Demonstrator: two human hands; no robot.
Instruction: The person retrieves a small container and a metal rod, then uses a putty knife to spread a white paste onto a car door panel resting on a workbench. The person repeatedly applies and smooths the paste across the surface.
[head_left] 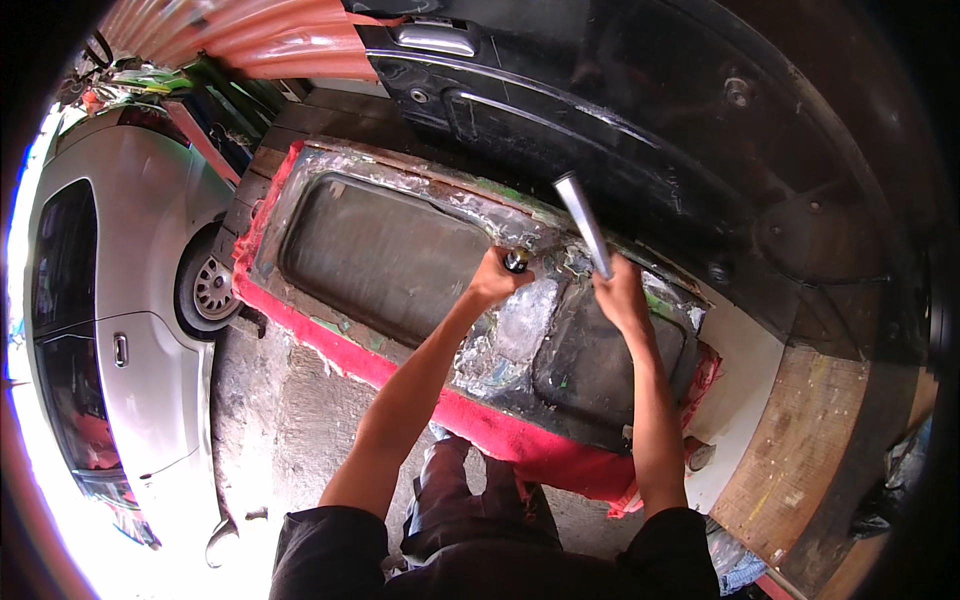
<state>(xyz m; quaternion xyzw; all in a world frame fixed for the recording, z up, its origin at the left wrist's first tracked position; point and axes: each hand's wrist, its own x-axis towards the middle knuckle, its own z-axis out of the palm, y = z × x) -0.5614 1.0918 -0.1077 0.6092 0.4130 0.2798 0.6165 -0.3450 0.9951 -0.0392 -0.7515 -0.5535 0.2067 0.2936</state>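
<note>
My left hand (500, 278) is closed round an upright short tool (515, 261), perhaps a chisel; only its rounded, shiny dark end shows above the fist, and its lower end is hidden. In my right hand (622, 292) is a thick silver metal bar (582, 222), gripped at its near end and raised at a slant toward the far side. Both hands are over a dark sheet-metal vehicle panel (380, 260) with two recessed areas. Its middle strip is scraped and patchy, with flaking grey, white and green coating. Red cloth (520, 436) lies under the panel and hangs along the near edge.
A large black vehicle panel (640, 110) stands along the far side and right. A silver car (150, 270) is at the left. Wooden board (795, 450) lies at the right, beside a white surface (745, 370). Orange corrugated sheeting (270, 35) hangs behind; concrete floor (270, 400) shows below.
</note>
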